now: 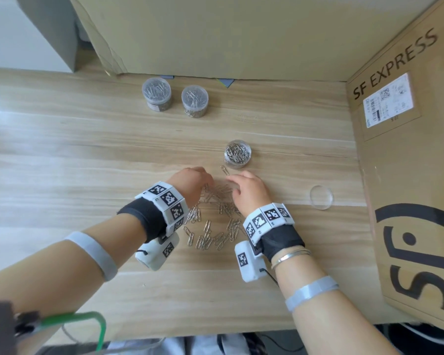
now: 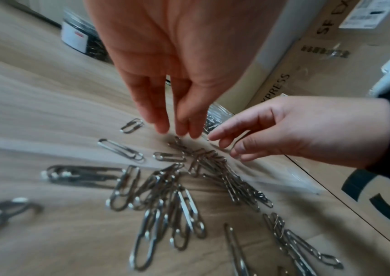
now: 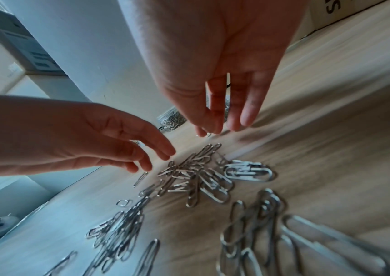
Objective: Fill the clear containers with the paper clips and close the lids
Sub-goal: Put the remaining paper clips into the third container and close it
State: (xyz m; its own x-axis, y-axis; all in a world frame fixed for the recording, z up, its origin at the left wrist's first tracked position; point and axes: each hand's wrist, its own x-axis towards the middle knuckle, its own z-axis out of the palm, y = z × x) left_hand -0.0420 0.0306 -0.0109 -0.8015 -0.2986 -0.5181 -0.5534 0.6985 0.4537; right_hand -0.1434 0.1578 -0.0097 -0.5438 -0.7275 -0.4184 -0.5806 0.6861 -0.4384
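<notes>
Steel wire paper clips [image 1: 217,221] heaped | left hand [image 1: 190,184], right hand [image 1: 250,192] grips loose, empty

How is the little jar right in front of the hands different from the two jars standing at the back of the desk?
The near jar has no lid: its clear lid lies apart on the desk to its right. The two back jars appear to have lids on. The near jar stands alone beside the loose paper clips; the back jars stand side by side, away from them. All three are clear, round and hold silver paper clips.
</notes>
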